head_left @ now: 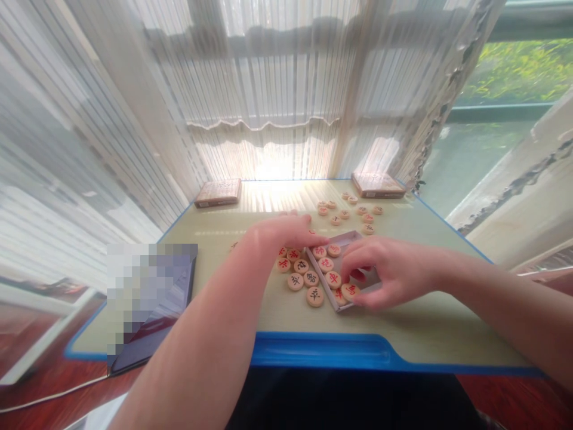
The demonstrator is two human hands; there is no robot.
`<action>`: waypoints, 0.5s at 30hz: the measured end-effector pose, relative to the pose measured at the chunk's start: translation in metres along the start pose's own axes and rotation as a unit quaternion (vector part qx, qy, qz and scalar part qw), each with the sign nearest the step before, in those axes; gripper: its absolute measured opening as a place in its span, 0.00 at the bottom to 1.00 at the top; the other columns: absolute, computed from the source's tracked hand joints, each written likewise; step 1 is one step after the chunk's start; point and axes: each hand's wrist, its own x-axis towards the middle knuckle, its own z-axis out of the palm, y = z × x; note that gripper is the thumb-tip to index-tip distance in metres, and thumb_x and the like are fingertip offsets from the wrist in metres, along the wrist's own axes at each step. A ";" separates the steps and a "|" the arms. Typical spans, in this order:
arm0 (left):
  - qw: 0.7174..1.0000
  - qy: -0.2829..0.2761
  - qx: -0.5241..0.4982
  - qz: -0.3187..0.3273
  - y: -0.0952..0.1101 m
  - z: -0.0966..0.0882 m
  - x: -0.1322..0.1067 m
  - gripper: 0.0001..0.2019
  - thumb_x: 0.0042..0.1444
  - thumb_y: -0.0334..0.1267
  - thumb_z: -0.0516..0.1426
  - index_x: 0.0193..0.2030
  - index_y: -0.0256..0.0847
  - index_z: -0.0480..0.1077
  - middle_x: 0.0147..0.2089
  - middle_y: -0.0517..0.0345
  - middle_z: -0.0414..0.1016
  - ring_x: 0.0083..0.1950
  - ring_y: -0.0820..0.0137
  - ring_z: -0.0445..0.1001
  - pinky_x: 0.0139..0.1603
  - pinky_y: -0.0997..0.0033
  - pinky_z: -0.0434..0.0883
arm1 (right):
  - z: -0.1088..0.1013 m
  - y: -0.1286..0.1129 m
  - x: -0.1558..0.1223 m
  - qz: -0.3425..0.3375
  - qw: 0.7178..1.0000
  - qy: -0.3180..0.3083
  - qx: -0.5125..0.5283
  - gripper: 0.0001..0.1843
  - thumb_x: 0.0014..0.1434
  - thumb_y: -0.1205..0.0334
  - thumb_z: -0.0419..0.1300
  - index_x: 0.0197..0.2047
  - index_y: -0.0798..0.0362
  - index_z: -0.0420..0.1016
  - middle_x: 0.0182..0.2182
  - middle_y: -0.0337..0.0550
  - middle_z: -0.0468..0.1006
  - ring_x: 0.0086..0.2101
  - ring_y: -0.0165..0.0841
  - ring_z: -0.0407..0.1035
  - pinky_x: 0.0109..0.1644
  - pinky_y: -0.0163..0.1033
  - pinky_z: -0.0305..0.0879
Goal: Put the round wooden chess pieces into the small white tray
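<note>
My left hand (pixel 286 230) reaches across the table with its fingers stretched out and its thumb at the left rim of a shallow open box (pixel 335 303). Several round wooden Chinese chess pieces with red characters, such as a red piece (pixel 325 264), lie along the left side inside it. My right hand (pixel 380 266) is in the box with curled fingers; its thumb and a fingertip are at a tilted red Chinese chess piece (pixel 350 291), which overlaps another. Left of the box, black and red pieces are grouped on the table, including a black piece (pixel 314 296).
More loose pieces (pixel 344 214) are scattered toward the back right of the table (pixel 430 325). Flat boxes stand in the back left (pixel 218 193) and back right (pixel 378 185) corners. A partly pixelated tablet (pixel 174 298) is at the left edge. Curtains (pixel 268 89) hang behind.
</note>
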 end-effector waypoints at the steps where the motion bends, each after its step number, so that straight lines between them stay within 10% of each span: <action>1: 1.000 0.000 -0.001 0.000 0.000 0.000 0.000 0.50 0.39 0.76 0.41 0.65 0.47 0.52 0.67 0.46 0.52 0.63 0.50 0.58 0.58 0.55 0.60 | 0.001 0.000 0.000 0.000 1.000 -0.001 0.000 0.04 0.49 0.64 0.59 0.28 0.55 0.71 0.24 0.38 0.71 0.25 0.26 0.62 0.30 0.33 0.57; 15: 1.000 0.005 0.003 -0.007 -0.001 0.002 0.002 0.48 0.39 0.76 0.42 0.63 0.48 0.54 0.65 0.47 0.57 0.61 0.50 0.60 0.55 0.56 0.63 | -0.002 0.003 0.001 -0.017 0.999 -0.026 0.037 0.10 0.52 0.59 0.59 0.34 0.56 0.77 0.24 0.39 0.73 0.24 0.26 0.61 0.29 0.33 0.55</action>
